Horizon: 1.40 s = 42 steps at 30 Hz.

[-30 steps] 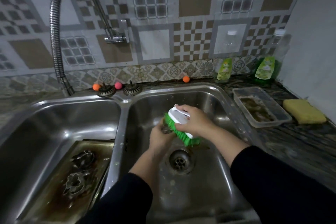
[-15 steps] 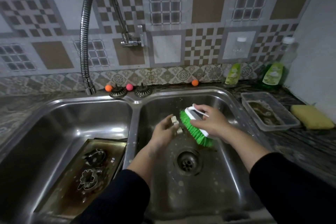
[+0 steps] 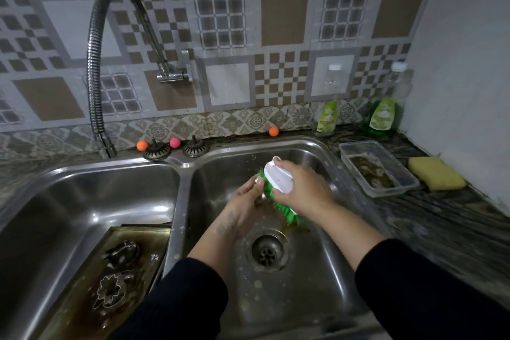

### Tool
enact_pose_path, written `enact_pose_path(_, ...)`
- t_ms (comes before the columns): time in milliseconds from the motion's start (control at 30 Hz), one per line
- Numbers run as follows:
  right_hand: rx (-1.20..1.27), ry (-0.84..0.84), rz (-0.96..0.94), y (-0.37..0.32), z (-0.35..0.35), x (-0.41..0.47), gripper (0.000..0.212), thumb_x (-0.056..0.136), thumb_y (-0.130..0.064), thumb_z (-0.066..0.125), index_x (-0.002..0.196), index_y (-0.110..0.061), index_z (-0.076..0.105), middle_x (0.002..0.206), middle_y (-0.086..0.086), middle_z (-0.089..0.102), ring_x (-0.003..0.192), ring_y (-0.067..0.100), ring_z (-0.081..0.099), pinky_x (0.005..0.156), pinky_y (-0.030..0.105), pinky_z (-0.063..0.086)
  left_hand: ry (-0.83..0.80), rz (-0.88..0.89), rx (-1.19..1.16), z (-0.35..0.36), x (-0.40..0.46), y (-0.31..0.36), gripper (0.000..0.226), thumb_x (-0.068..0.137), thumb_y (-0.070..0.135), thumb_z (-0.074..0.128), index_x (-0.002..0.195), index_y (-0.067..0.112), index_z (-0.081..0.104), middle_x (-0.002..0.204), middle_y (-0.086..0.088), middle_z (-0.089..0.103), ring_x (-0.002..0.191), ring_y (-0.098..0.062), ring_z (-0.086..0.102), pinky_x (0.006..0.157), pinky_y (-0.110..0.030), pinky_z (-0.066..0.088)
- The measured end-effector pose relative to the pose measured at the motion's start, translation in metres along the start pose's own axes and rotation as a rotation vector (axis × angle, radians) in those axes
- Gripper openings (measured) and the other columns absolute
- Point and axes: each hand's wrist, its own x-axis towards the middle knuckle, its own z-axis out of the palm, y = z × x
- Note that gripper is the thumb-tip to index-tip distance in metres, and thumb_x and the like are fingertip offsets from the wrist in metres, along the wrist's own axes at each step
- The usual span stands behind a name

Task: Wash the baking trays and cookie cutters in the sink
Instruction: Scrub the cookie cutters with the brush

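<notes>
Over the right sink basin [image 3: 317,279], my right hand [image 3: 300,190] grips a scrub brush [image 3: 278,182] with a white back and green bristles. My left hand [image 3: 242,201] holds a small metal cookie cutter [image 3: 263,195] against the bristles; the cutter is almost wholly hidden by fingers and brush. In the left basin [image 3: 69,201] a greasy, browned baking tray [image 3: 82,298] leans on the divider. Two metal cookie cutters lie on it, a rounded one [image 3: 122,252] and a flower-shaped one [image 3: 110,291].
The flexible tap [image 3: 95,85] hangs over the left basin. Two sink strainers [image 3: 176,148] and small coloured balls sit on the back rim. On the right counter stand two green soap bottles [image 3: 383,113], a dirty plastic container [image 3: 378,168] and a yellow sponge [image 3: 436,176].
Half a second ago the brush was lifted apart from my left hand and the cutter showed; now the bristles are pressed back onto it. The view has shifted slightly.
</notes>
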Motion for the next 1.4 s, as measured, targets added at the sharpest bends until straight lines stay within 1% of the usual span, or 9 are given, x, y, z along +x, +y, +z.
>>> enact_pose_path(100, 0.039, -0.092, 0.014, 0.003, -0.002, -0.007, 0.071, 0.075, -0.037, 0.07, 0.139, -0.043, 0.04, 0.129, -0.004, 0.059, 0.111, 0.02, 0.059, 0.087, 0.027, 0.048, 0.106, 0.007, 0.011, -0.001, 0.006, 0.004, 0.035, 0.098, 0.014, 0.051, 0.132, 0.011, 0.054, 0.081, -0.003, 0.072, 0.069, -0.016, 0.064, 0.081, -0.036, 0.053)
enact_pose_path(233, -0.062, -0.01, 0.106, 0.019, -0.01, -0.001, 0.072, 0.076, -0.04, 0.067, 0.14, -0.044, 0.036, 0.129, 0.0, 0.058, 0.112, 0.026, 0.058, 0.087, 0.032, 0.048, -0.004, -0.001, 0.062, 0.03, -0.007, -0.008, 0.031, 0.099, 0.01, 0.047, 0.129, 0.007, 0.054, 0.083, -0.002, 0.073, 0.065, -0.012, 0.068, 0.064, -0.025, 0.058)
enact_pose_path(400, 0.064, -0.103, 0.076, 0.028, -0.005, -0.012, 0.074, 0.073, -0.038, 0.07, 0.139, -0.044, 0.038, 0.129, -0.003, 0.059, 0.11, 0.021, 0.06, 0.088, 0.031, 0.05, 0.184, 0.003, 0.117, 0.036, 0.001, -0.012, 0.03, 0.096, 0.012, 0.055, 0.126, 0.013, 0.053, 0.069, 0.0, 0.065, 0.05, -0.007, 0.056, 0.059, -0.023, 0.054)
enact_pose_path(533, 0.152, -0.016, 0.145, 0.04, -0.005, -0.016, 0.072, 0.075, -0.039, 0.069, 0.14, -0.041, 0.039, 0.131, 0.001, 0.058, 0.113, 0.023, 0.058, 0.088, 0.032, 0.049, 0.139, 0.036, 0.166, 0.051, -0.008, -0.024, 0.042, 0.094, 0.011, 0.058, 0.135, 0.005, 0.049, 0.103, -0.008, 0.066, 0.065, -0.006, 0.067, 0.064, -0.02, 0.056)
enact_pose_path(667, 0.214, -0.122, 0.113, 0.043, -0.005, -0.032, 0.073, 0.073, -0.035, 0.072, 0.139, -0.04, 0.041, 0.13, -0.003, 0.057, 0.106, 0.019, 0.06, 0.084, 0.03, 0.052, 0.273, 0.063, 0.184, 0.048, -0.013, -0.028, 0.048, 0.092, 0.012, 0.062, 0.137, 0.01, 0.049, 0.116, -0.013, 0.065, 0.073, -0.012, 0.066, 0.067, -0.024, 0.056)
enact_pose_path(800, -0.045, -0.111, 0.15, 0.059, -0.03, -0.048, 0.072, 0.076, -0.036, 0.069, 0.14, -0.042, 0.037, 0.138, -0.003, 0.052, 0.118, 0.022, 0.055, 0.091, 0.032, 0.048, 0.154, 0.091, 0.472, 0.069, -0.037, -0.042, 0.05, 0.089, 0.003, 0.064, 0.136, 0.01, 0.049, 0.109, -0.009, 0.066, 0.072, -0.002, 0.064, 0.053, -0.014, 0.052)
enact_pose_path(867, -0.083, -0.145, 0.183, 0.07, -0.052, -0.06, 0.072, 0.077, -0.037, 0.07, 0.141, -0.04, 0.038, 0.144, -0.007, 0.046, 0.123, 0.021, 0.051, 0.094, 0.031, 0.046, 0.049, 0.192, 0.83, 0.07, -0.038, -0.045, 0.048, 0.087, 0.001, 0.066, 0.133, 0.011, 0.056, 0.106, -0.005, 0.066, 0.071, 0.005, 0.062, 0.06, -0.009, 0.05)
enact_pose_path(1000, -0.13, -0.126, 0.258, 0.091, -0.095, -0.092, 0.072, 0.076, -0.038, 0.07, 0.141, -0.039, 0.039, 0.143, -0.006, 0.047, 0.121, 0.02, 0.052, 0.088, 0.031, 0.045, -0.081, 0.324, 1.502, 0.059, -0.042, -0.044, 0.054, 0.082, 0.027, 0.074, 0.132, 0.033, 0.056, 0.14, 0.008, 0.049, 0.122, -0.01, 0.051, 0.102, -0.026, 0.043)
enact_pose_path(1400, -0.19, -0.111, 0.488, 0.137, -0.106, -0.152, 0.082, 0.084, -0.038, 0.068, 0.149, -0.034, 0.019, 0.149, 0.009, 0.036, 0.128, 0.034, 0.043, 0.093, 0.042, 0.045, -0.141, 0.248, 1.618, 0.05, -0.075, -0.047, 0.053, 0.087, 0.034, 0.068, 0.134, 0.044, 0.047, 0.151, 0.008, 0.038, 0.141, -0.015, 0.031, 0.11, -0.035, 0.037)
